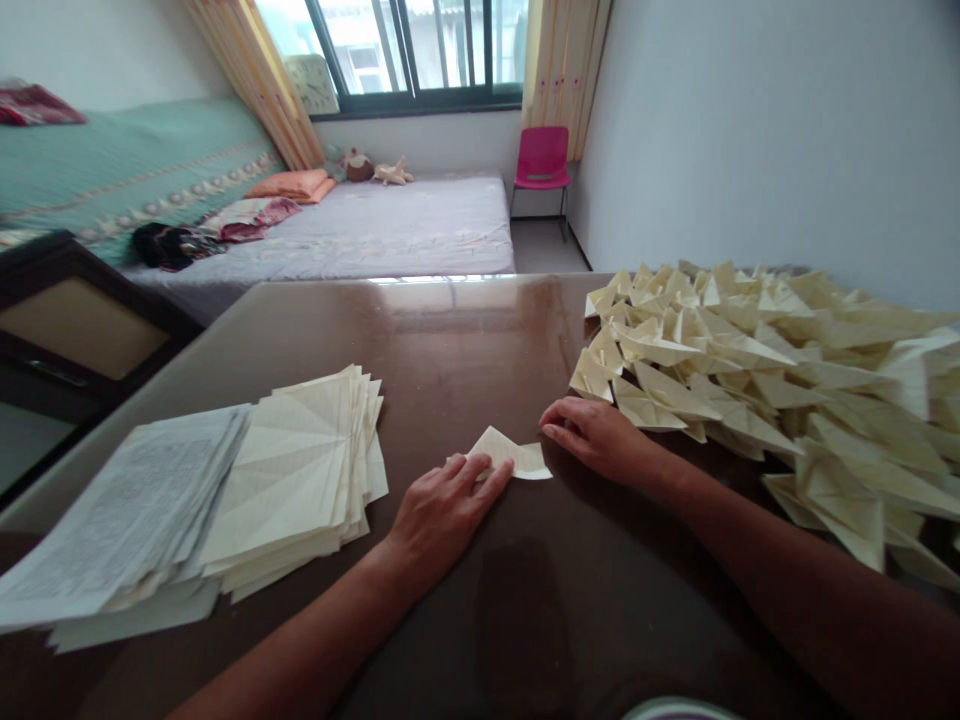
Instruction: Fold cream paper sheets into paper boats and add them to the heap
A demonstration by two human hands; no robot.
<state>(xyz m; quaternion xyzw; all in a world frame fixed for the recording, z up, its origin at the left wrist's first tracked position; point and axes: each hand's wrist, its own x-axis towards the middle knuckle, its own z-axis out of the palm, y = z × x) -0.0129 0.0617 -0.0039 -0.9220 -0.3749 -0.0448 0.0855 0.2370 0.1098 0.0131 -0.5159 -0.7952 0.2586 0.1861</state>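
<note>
A small folded piece of cream paper [531,460] lies on the table in front of me, with a raised peak on its left part. My left hand [442,505] is closed on its near left side, the fingertips pressing it to the tabletop. My right hand [592,435] rests on the table just right of the paper, apart from it. Its fingers are loosely bent, with a small gap between thumb and forefinger and nothing visible in them. Beyond this hand lies a large pile of folded cream paper pieces [712,340].
On the left of the glossy brown table [450,350] are a stack of creased cream sheets [289,460] and a stack of printed pages [150,500]. A round rim [679,708] shows at the near edge. Behind are a bed [420,225] and a pink chair [543,160].
</note>
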